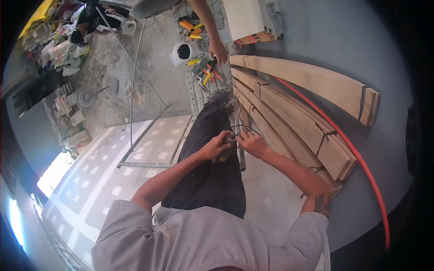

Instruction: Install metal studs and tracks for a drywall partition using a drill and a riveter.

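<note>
Left hand (217, 145) clamped on brown tool handle (224, 151); right hand (251, 142) pinching thin wire (242, 128) just beside stacked planks (294, 122); co-worker's hand (219, 49) near planks' far end.

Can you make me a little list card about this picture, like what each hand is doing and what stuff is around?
Left hand: wrapped around a small dark tool
Right hand: pinching thin black wire beside the tool
Beside them: stack of long pale wooden planks, curved red hose
Further off: another person's hand over scattered yellow and orange hand tools
Below: white panel
</note>
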A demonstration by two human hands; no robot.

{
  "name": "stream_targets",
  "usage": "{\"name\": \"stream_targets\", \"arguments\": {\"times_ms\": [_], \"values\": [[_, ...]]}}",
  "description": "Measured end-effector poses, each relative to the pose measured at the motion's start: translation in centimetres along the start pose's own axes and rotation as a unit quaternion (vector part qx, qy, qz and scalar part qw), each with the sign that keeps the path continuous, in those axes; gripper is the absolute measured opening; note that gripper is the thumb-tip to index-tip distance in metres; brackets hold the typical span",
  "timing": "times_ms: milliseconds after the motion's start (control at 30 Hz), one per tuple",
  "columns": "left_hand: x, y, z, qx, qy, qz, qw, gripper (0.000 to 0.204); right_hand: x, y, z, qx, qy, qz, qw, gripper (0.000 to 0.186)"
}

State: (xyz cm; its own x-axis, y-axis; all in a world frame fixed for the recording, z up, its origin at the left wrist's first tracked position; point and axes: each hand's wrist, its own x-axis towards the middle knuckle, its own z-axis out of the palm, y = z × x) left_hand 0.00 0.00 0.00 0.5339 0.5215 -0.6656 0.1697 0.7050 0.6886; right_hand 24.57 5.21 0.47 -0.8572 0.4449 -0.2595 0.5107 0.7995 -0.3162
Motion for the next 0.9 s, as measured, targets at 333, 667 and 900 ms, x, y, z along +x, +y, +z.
{"name": "stream_targets", "arguments": {"times_ms": [333,667,900], "values": [[0.5,-0.9,-0.6,0.052,0.098,0.029,0.993,0.062,-0.3,-1.2,0.1,0.238,0.132,0.164,0.948,0.011],[3.9,-1.3,-2.6,-0.156,0.093,-0.053,0.982,0.035,2.1,-4.4,2.9,0.721,0.127,0.476,0.488,0.021],[6.9,-0.9,-4.7,-0.116,0.088,-0.054,0.988,0.021,2.4,-6.8,1.0,0.722,0.023,0.437,0.537,0.048]]}}
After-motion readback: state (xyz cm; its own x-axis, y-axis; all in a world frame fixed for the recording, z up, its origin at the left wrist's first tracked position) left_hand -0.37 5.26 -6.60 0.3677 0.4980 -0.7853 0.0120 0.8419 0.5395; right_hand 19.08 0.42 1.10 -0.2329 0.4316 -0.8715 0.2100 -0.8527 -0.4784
